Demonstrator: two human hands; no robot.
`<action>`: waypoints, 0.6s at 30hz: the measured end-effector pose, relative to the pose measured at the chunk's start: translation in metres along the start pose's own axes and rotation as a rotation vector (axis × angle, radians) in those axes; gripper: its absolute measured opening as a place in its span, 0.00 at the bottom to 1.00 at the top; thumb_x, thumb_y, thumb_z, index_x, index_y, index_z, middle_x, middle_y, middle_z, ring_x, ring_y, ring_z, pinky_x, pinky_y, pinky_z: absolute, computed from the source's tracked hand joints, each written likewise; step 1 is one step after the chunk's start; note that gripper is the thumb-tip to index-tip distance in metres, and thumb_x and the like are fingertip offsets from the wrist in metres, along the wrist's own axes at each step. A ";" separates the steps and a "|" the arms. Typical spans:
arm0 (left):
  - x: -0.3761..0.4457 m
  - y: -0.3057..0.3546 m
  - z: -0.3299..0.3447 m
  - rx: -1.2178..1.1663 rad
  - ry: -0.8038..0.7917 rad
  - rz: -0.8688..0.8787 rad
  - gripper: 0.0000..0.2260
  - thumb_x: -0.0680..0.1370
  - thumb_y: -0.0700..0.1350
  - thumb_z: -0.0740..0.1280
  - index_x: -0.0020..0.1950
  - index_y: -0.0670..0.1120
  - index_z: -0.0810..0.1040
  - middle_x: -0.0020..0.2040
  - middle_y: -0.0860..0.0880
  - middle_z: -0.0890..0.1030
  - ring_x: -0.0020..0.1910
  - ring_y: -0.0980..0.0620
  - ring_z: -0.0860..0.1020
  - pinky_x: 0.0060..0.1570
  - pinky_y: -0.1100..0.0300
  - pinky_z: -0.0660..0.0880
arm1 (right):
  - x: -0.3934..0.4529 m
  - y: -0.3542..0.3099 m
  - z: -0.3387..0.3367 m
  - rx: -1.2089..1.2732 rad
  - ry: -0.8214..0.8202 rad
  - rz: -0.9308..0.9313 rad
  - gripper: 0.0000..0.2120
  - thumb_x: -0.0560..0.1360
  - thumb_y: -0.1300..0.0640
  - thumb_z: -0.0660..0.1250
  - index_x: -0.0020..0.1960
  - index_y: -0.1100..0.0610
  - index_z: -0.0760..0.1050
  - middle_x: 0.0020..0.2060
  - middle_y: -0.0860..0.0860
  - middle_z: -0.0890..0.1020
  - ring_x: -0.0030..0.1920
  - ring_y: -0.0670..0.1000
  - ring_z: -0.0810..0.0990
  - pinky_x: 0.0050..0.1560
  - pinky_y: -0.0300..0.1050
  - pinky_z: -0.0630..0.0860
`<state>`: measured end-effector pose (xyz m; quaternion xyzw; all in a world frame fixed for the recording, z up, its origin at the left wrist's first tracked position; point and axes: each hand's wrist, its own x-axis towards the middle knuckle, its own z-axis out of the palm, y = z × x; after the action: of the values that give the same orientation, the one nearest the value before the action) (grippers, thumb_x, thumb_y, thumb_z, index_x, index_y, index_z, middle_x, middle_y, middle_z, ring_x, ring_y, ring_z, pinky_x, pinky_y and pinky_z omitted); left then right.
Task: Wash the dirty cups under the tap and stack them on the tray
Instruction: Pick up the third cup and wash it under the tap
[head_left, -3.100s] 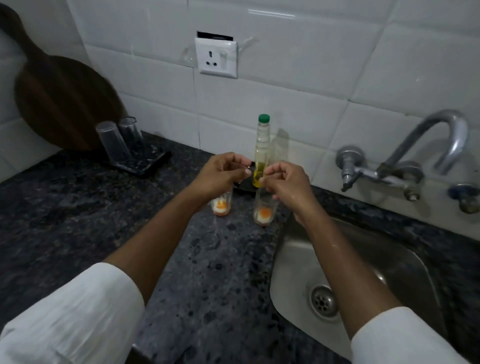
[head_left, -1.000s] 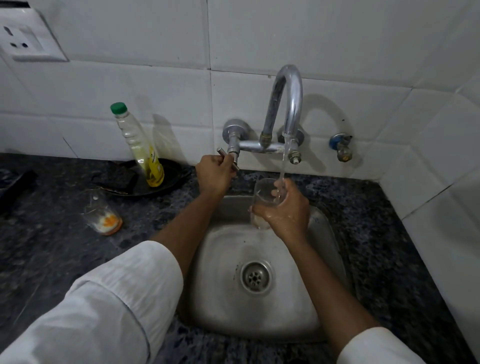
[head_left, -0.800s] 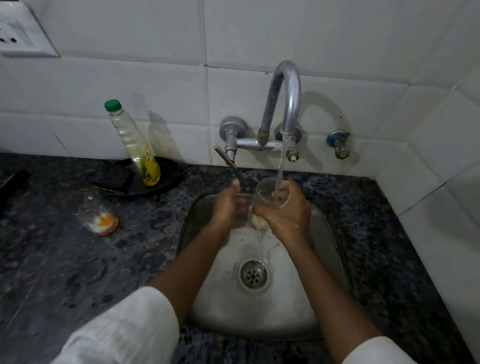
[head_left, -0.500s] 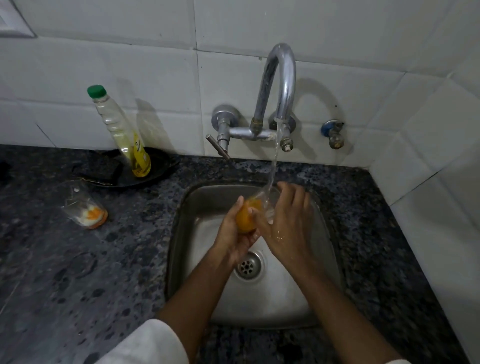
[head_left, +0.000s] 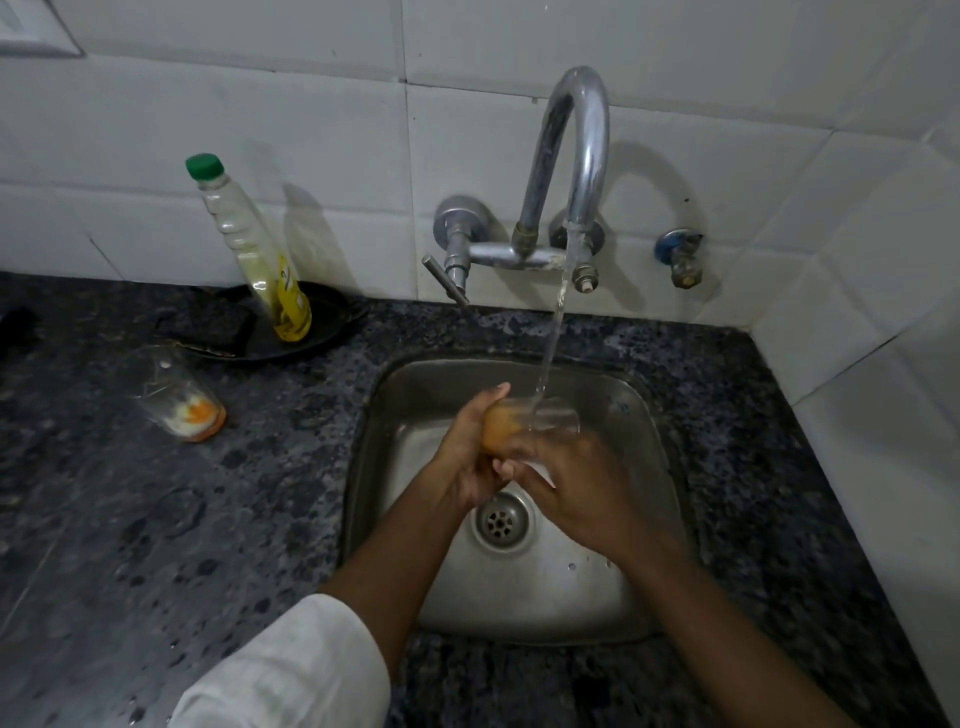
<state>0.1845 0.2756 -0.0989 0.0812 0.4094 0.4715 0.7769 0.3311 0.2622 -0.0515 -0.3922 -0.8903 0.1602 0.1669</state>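
Over the steel sink (head_left: 639, 582), a clear cup (head_left: 540, 421) lies sideways under the tap (head_left: 576, 156) stream; left hand (head_left: 467, 457) grasps its orange-stained base, right hand (head_left: 576, 488) cups beneath, blurred. Second dirty cup (head_left: 182, 400) stands far left on the counter (head_left: 156, 545).

White tiled walls (head_left: 311, 130) meet in a corner above a dark speckled stone counter (head_left: 156, 519); a socket plate (head_left: 31, 31) sits at top left, the scene dimly lit.

Clear glass cup (head_left: 535, 423), orange residue at its base, lies sideways under the tap's stream (head_left: 551, 338); second dirty cup (head_left: 179, 397) stands on the tabletop (head_left: 156, 519).
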 end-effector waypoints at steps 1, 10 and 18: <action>0.002 -0.001 -0.002 0.015 -0.005 -0.020 0.22 0.74 0.59 0.68 0.50 0.40 0.83 0.38 0.44 0.80 0.25 0.53 0.72 0.20 0.66 0.67 | 0.004 0.001 0.000 -0.010 -0.126 -0.023 0.13 0.77 0.42 0.55 0.51 0.46 0.74 0.45 0.44 0.82 0.45 0.47 0.80 0.47 0.51 0.77; 0.001 -0.006 -0.003 -0.172 0.044 0.263 0.12 0.78 0.49 0.67 0.47 0.40 0.81 0.39 0.43 0.82 0.37 0.48 0.80 0.38 0.56 0.80 | 0.019 -0.010 0.017 0.607 -0.067 0.309 0.14 0.79 0.61 0.61 0.61 0.50 0.75 0.53 0.50 0.84 0.52 0.50 0.83 0.47 0.48 0.80; 0.000 -0.012 -0.010 -0.282 -0.052 0.205 0.19 0.74 0.50 0.72 0.57 0.38 0.76 0.51 0.39 0.77 0.50 0.44 0.77 0.54 0.53 0.76 | 0.026 -0.014 0.027 0.620 0.134 0.285 0.10 0.78 0.59 0.62 0.57 0.51 0.78 0.52 0.50 0.84 0.52 0.49 0.83 0.54 0.53 0.80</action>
<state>0.1853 0.2663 -0.1120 0.0251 0.3088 0.5988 0.7385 0.2940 0.2681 -0.0655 -0.4530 -0.7225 0.4189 0.3121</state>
